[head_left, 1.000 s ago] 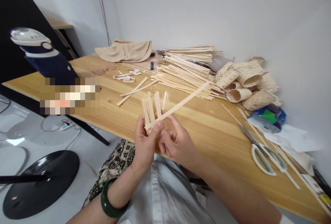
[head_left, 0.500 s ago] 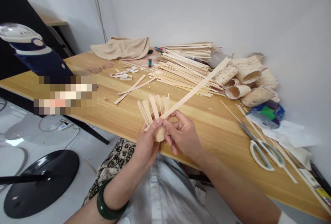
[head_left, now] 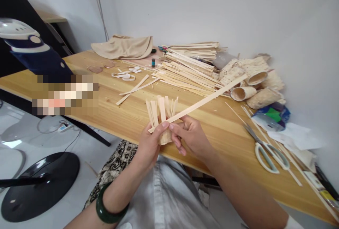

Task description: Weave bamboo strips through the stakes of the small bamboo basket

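Observation:
My left hand is closed around a small woven bamboo piece whose short upright strips fan out above my fingers. My right hand pinches a long thin bamboo strip close to the woven piece. The strip runs up and to the right over the wooden table, its far end near the woven tubes. Both hands are held in front of the table's near edge, above my lap. A dark green bangle sits on my left wrist.
A big pile of bamboo strips lies at the back of the table. Several woven tubes are stacked at the right. Scissors lie near the right front. A beige cloth sits far left. A black round stand base is on the floor.
The long strip has slid farther out to the right and its far end has swung lower after rising. My right hand's fingers shifted along it beside the woven piece; my left hand stayed put.

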The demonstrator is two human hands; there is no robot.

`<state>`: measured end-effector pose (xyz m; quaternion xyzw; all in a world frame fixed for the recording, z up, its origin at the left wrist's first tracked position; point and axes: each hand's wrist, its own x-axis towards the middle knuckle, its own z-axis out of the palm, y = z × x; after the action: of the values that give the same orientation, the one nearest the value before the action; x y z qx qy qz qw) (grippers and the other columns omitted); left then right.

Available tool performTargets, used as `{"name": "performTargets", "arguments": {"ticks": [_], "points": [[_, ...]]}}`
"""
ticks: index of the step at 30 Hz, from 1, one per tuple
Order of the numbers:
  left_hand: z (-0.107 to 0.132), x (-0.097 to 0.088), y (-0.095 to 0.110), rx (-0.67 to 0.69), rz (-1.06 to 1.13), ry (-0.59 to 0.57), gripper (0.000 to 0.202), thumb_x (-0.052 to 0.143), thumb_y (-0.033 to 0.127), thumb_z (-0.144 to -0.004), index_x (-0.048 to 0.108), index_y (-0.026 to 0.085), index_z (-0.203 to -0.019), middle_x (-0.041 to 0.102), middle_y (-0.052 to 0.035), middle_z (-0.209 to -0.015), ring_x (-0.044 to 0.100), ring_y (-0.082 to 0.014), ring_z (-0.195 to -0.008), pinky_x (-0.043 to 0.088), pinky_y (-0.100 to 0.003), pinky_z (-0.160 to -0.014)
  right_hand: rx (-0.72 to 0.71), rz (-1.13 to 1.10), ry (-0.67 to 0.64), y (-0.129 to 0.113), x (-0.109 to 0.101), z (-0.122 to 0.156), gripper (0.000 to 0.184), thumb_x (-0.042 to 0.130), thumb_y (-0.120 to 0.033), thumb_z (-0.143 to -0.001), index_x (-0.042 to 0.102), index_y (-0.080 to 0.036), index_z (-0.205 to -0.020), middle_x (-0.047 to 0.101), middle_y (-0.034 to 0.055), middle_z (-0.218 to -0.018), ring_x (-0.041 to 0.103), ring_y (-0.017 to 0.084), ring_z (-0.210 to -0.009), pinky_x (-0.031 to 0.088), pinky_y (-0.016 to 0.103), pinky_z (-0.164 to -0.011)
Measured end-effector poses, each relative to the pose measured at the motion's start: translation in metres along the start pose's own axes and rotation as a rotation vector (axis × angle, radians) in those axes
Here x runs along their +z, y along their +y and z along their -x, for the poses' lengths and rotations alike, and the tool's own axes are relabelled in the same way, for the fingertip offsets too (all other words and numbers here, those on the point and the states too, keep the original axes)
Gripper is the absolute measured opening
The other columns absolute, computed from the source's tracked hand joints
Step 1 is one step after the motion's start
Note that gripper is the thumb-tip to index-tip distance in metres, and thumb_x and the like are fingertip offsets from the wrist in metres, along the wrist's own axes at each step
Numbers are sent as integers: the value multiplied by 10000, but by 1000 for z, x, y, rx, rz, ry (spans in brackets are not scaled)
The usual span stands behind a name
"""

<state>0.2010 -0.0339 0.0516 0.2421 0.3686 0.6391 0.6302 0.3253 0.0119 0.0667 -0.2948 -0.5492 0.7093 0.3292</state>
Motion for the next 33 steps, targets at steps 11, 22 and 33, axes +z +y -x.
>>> {"name": "performTargets", "arguments": {"ticks": [11,22,33], "points": [[2,7,0,-56,144,-103,347,764,489,-791,682,162,-707,603,5,-432,571,-178,-342,467,-268,-364,-94,-142,-3,8,7,0,337,793,-465,-849,557,-234,-917,649,-105,-520,525,87,-291,429,175,-317],[1,-2,11,73,11,255,474,921,351,-616,752,176,-1022,790,-24,-949,725,-212,-864,571,-281,-739,-966,935,577,10,-3,8,215,575,-108,-934,711,-244,-1032,770,8,-812,681,133,-631,558,273,-639],[-8,-12,25,-46,-112,61,422,836,471,-702,752,149,-961,779,-62,-845,723,-233,-765,577,-295,-634,-819,1029,383,8,-6,-2,118,585,-261,-961,666,-252,-1047,770,42,-978,716,213,-893,512,482,-1093]]}}
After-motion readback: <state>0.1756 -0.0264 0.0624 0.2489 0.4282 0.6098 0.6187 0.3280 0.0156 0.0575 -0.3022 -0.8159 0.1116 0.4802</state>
